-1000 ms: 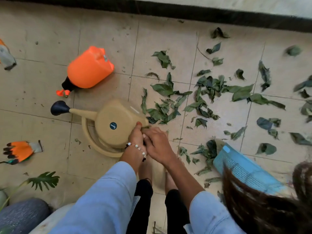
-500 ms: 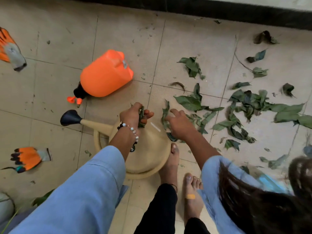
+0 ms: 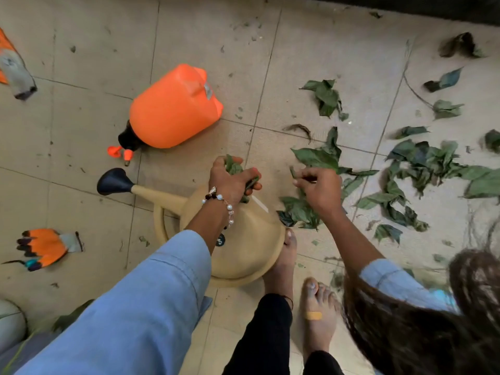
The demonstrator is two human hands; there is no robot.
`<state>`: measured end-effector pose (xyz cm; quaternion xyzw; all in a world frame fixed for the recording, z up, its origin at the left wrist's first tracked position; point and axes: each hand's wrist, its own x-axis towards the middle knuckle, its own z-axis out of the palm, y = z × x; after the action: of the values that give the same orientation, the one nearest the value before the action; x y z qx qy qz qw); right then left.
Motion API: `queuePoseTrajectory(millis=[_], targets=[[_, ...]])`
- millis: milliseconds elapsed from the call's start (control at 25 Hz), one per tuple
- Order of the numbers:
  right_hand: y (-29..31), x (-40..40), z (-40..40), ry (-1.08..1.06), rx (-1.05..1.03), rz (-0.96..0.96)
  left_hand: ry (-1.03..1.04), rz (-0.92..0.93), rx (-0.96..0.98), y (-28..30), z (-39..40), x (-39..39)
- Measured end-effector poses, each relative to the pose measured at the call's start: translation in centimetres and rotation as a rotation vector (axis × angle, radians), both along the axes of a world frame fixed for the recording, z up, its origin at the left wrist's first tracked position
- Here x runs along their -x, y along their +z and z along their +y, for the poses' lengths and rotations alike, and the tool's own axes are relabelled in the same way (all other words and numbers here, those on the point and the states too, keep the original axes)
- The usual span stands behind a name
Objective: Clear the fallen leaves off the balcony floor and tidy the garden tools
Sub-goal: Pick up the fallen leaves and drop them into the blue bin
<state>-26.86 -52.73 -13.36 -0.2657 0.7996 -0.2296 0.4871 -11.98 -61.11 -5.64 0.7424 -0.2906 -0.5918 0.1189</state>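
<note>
Several green fallen leaves (image 3: pixel 422 169) lie scattered over the tiled floor (image 3: pixel 205 33), mostly at the right. My left hand (image 3: pixel 230 180) grips a bunch of leaves (image 3: pixel 232 166) just above a beige watering can (image 3: pixel 243 244) that lies on its side. My right hand (image 3: pixel 322 188) pinches a leaf (image 3: pixel 313 158) at the edge of the pile, a little to the right of the can. An orange sprayer bottle (image 3: pixel 173 109) lies on its side behind the can.
Two orange and grey garden gloves lie on the floor, one glove (image 3: pixel 46 247) at the left and another glove (image 3: pixel 13 66) at the far left edge. My bare feet (image 3: pixel 316 312) stand beside the can. A dark wall base (image 3: pixel 405 6) runs along the top.
My hands have parted from the can's side. The left hand now holds leaves above it, and the right hand has reached right into the leaf pile. The view has shifted closer.
</note>
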Motion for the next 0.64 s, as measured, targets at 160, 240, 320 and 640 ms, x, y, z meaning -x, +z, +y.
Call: queuePoseTrajectory(millis=[160,240,320,640], targets=[[6.5,-0.1,-0.5,-0.698,0.159,-0.874,-0.056,0.046,-0.088,1.0,1.2,3.2],[8.1,-0.9,-0.4,-0.642,0.14,-0.895,0.133,0.201,-0.24,1.7,1.3,4.3],[8.0,-0.9,0.4,-0.382,0.143,-0.544,0.202,0.252,-0.328,2.1,1.8,5.1],[5.6,-1.8,5.1,-0.396,0.111,-0.418,-0.136,-0.118,-0.145,1.2,3.7,4.9]])
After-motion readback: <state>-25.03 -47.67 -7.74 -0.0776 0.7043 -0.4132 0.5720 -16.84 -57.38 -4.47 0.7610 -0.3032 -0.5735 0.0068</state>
